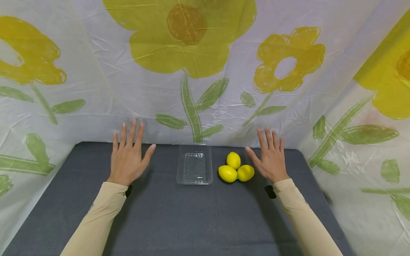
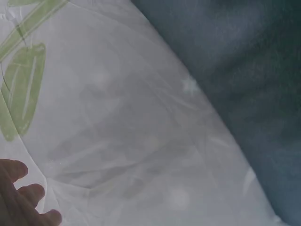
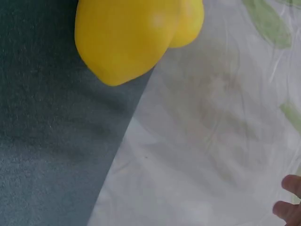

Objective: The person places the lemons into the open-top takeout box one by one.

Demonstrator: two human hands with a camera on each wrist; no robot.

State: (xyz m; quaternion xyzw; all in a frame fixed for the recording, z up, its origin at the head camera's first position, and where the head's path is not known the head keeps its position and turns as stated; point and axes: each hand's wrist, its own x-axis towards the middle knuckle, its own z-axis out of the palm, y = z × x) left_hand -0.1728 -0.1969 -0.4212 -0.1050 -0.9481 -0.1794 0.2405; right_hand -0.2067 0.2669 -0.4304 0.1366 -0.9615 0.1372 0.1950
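My left hand (image 1: 127, 156) is held over the left part of the table with its fingers straight and spread, holding nothing. On the right, my right hand (image 1: 271, 158) is likewise spread flat, its thumb close to the lemons. Three yellow lemons, one at the back (image 1: 233, 160), one at front left (image 1: 227, 174) and one at front right (image 1: 246, 173), lie clustered together. Left of them sits a clear plastic tray (image 1: 179, 174) near the table's back edge. In the right wrist view a lemon (image 3: 124, 40) shows large at the top; a few fingertips (image 2: 32, 194) edge into the left wrist view.
A dark grey cloth covers the table (image 1: 198, 220). Behind it and at both sides hangs a white sheet (image 1: 96, 89) printed with yellow flowers and green leaves, meeting the table's back edge. Black wrist devices (image 1: 270, 192) sit by the sleeves.
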